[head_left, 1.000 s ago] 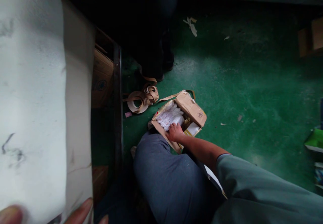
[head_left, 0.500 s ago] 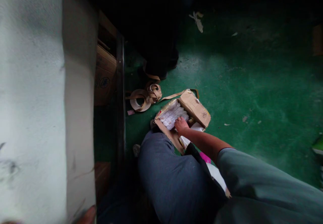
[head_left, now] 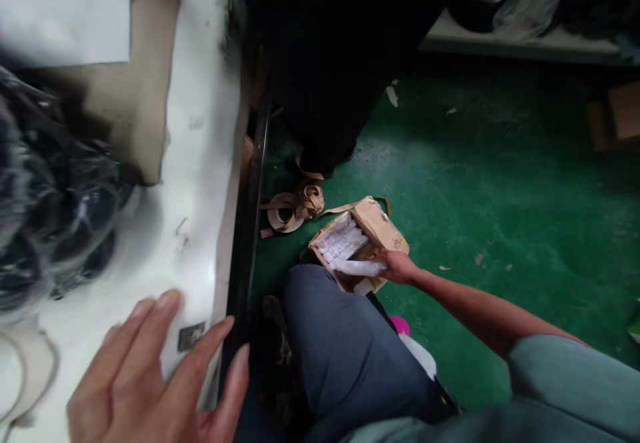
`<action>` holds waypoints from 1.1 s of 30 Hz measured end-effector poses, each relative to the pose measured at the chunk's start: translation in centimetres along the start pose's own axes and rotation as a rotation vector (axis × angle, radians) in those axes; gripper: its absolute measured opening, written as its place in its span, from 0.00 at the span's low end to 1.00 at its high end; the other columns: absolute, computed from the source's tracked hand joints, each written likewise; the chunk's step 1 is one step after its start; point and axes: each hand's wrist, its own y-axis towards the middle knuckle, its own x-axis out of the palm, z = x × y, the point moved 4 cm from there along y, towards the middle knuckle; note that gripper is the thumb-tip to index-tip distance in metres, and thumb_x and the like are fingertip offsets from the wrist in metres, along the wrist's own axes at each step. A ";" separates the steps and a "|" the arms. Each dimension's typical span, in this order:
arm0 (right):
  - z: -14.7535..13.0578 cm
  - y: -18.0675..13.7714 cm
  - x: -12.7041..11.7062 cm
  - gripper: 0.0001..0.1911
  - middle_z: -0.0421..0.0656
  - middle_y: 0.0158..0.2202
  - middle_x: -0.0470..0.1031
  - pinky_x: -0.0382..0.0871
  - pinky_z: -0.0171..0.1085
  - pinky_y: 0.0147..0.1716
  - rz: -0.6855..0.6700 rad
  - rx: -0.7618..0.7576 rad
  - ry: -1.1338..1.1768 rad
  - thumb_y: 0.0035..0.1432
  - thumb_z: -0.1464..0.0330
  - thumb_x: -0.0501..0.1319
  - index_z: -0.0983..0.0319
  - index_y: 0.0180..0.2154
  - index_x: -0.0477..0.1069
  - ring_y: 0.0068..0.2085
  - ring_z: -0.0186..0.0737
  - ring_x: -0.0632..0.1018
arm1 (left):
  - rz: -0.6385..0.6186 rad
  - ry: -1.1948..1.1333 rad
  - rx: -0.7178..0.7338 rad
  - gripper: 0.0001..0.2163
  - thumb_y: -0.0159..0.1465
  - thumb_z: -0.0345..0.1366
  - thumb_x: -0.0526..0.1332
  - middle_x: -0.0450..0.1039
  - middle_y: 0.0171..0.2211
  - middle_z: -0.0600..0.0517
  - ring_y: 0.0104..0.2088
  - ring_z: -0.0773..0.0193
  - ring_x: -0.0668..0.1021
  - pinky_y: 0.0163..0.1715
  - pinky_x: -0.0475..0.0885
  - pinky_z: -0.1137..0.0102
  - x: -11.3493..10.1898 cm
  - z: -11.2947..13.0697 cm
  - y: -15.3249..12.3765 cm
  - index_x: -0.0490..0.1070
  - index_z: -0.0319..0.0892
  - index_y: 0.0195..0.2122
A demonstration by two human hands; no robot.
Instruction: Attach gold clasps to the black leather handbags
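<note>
So the right hand (head_left: 399, 267) is down at an open cardboard box (head_left: 386, 227), coming in from the right with the forearm (head_left: 465, 300) stretched out long and nearly straight and a green sleeve (head_left: 560, 363) up past the elbow. The hand's closed around the right end of a long white packet (head_left: 356, 268), which lies roughly sideways across the near part of the box. Fingertips are partly hidden, so I can't tell exactly how they wrap it. More white packets (head_left: 344, 238) are lined up side by side just past it, on the box's left side. The box sits on the green floor (head_left: 500, 216), right beyond the bent knee (head_left: 315, 296).

Left hand (head_left: 145, 390) is near left, back of the hand up, digits spread loosely with nothing in them. It's at the right edge of the white tabletop (head_left: 200, 143), thumb and index poking out over the edge; can't tell how much it's leaning there. A tape roll (head_left: 37, 370) is just left of it, and black plastic-wrapped stuff (head_left: 75, 216) lies farther off.
</note>
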 end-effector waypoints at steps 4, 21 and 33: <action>-2.1 -6.0 -4.7 0.16 0.41 0.33 0.78 0.70 0.38 0.38 0.146 -0.055 0.254 0.60 0.57 0.61 0.63 0.35 0.77 0.37 0.43 0.77 | 0.016 0.166 0.092 0.15 0.58 0.39 0.67 0.57 0.68 0.41 0.65 0.35 0.62 0.62 0.60 0.40 -0.4 1.5 1.0 0.76 0.43 0.46; -16.6 -24.3 -11.1 0.19 0.50 0.39 0.84 0.73 0.47 0.47 0.152 -0.545 1.497 0.51 0.60 0.70 0.61 0.44 0.80 0.42 0.53 0.82 | 0.097 -1.122 -0.611 0.21 0.66 0.50 0.59 0.74 0.52 0.42 0.50 0.50 0.78 0.50 0.74 0.54 -1.4 10.0 -8.5 0.69 0.43 0.55; -24.1 -24.4 -2.8 0.13 0.44 0.38 0.84 0.71 0.55 0.54 -0.054 -0.424 1.591 0.53 0.58 0.68 0.54 0.41 0.80 0.45 0.55 0.82 | 0.489 -1.594 -0.494 0.28 0.54 0.33 0.73 0.77 0.53 0.44 0.55 0.49 0.76 0.59 0.66 0.57 -8.7 13.4 -16.7 0.70 0.41 0.55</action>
